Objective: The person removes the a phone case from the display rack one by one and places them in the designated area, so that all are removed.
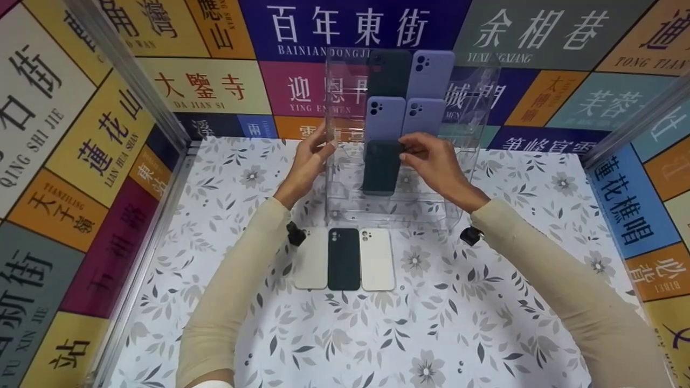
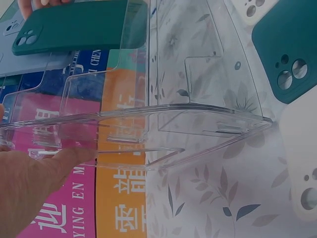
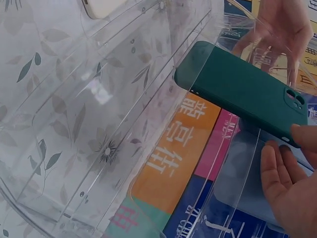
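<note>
A clear plastic tiered display rack (image 1: 345, 213) stands at the back of the table. My right hand (image 1: 435, 160) pinches the upper corner of a dark green phone case (image 1: 381, 170), whose lower end sits behind a clear lip of the rack; the right wrist view shows thumb and fingers at the corner of this green case (image 3: 242, 89). At the rack's left side panel, my left hand (image 1: 308, 161) holds the edge, its thumb and fingers on the clear plastic (image 2: 99, 116). Higher tiers carry lavender cases (image 1: 385, 118) and another dark green case (image 1: 389, 75).
In front of the rack lie a cream case (image 1: 311, 261), a dark green case (image 1: 344, 261) and a white case (image 1: 378, 261), side by side on the flower-patterned table (image 1: 426, 323). Printed street-name panels (image 1: 356, 24) stand behind and at both sides.
</note>
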A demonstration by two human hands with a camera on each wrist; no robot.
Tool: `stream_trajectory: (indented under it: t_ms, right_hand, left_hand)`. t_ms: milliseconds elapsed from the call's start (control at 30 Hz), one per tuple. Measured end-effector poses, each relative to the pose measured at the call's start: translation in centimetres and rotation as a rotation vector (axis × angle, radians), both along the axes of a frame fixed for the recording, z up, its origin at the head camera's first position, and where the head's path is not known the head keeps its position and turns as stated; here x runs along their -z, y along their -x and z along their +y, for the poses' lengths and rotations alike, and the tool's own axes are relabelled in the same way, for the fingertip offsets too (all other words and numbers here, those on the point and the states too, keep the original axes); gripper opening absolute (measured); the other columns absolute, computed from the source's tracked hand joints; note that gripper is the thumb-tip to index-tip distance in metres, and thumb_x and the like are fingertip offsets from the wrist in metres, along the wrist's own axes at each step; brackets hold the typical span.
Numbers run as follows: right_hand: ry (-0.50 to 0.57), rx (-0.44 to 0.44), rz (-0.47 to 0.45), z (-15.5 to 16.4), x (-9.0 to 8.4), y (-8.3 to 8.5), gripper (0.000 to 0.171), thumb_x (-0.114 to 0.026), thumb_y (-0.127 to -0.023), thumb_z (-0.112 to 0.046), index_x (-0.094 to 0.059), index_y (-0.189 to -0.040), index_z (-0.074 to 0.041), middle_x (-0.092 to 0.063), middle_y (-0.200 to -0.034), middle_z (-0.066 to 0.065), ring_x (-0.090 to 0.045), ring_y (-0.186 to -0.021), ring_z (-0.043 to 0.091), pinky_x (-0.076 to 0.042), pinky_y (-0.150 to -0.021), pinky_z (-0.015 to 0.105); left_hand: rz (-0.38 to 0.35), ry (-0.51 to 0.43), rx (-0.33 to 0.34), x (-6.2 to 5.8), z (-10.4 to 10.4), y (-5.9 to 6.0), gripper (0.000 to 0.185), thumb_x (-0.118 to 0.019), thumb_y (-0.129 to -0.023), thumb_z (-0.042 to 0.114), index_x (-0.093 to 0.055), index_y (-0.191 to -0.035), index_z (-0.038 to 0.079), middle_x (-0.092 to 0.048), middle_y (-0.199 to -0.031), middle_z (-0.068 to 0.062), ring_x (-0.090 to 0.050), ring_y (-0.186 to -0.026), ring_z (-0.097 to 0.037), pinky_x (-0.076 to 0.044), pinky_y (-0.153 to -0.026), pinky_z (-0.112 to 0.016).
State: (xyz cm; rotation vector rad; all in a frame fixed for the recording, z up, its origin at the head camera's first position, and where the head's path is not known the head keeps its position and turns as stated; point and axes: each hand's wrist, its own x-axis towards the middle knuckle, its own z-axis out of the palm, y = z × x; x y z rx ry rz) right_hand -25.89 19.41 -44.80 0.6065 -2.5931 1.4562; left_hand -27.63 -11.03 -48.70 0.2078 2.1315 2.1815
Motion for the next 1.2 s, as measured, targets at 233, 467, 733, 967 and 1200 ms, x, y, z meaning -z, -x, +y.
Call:
stream_trajectory:
  t_ms: [233,467,733,967,1200]
  right_hand:
    - [0.059,0.045,0.03,-0.2,0.0,-0.6,0.021,-0.077,-0.103,-0.002,-0.079,-0.124,-0.002,-0.079,-0.109,0.015,-0.075,-0.098,0.023,-0.058,-0.087,0.021]
    - [0.089,0.107,0.022,0.4,-0.8,-1.6,0.02,-0.078,-0.103,-0.003,-0.079,-0.123,-0.004,-0.077,-0.113,0.011,-0.073,-0.102,0.017,-0.059,-0.091,0.022]
    - [0.151,0.143,0.035,1.8,-2.4,-2.5,0.025,-0.078,-0.102,-0.002,-0.077,-0.127,-0.002,-0.077,-0.115,0.013,-0.074,-0.1,0.017,-0.061,-0.087,0.024]
    - [0.218,0.118,0.078,3.0,-2.4,-3.2,0.024,-0.077,-0.101,0.002,-0.079,-0.125,0.0,-0.077,-0.111,0.012,-0.075,-0.095,0.021,-0.063,-0.085,0.026]
    - [0.208,0.115,0.082,4.0,-2.3,-4.3,0.024,-0.077,-0.102,0.001,-0.079,-0.125,-0.001,-0.076,-0.111,0.012,-0.075,-0.098,0.021,-0.063,-0.088,0.026]
  left_hand:
    - [0.007,0.004,0.0,-0.1,0.2,0.0,0.067,-0.06,-0.113,0.019,-0.035,-0.174,0.027,-0.051,-0.165,-0.016,-0.055,-0.146,-0.037,-0.049,-0.114,-0.067]
    - [0.015,0.009,-0.005,-0.1,0.2,0.0,0.068,-0.063,-0.113,0.022,-0.035,-0.174,0.023,-0.053,-0.164,-0.016,-0.058,-0.142,-0.032,-0.052,-0.111,-0.064]
    - [0.019,0.013,-0.003,-0.1,0.3,0.1,0.068,-0.062,-0.112,0.021,-0.035,-0.174,0.025,-0.053,-0.163,-0.016,-0.058,-0.142,-0.032,-0.054,-0.109,-0.062]
    - [0.002,0.011,0.0,-0.1,0.2,0.1,0.067,-0.062,-0.113,0.023,-0.036,-0.174,0.029,-0.052,-0.164,-0.015,-0.058,-0.143,-0.031,-0.052,-0.112,-0.063]
    - [-0.003,0.008,0.001,-0.1,0.1,0.2,0.067,-0.06,-0.114,0.019,-0.034,-0.175,0.027,-0.051,-0.165,-0.016,-0.055,-0.146,-0.037,-0.05,-0.114,-0.064]
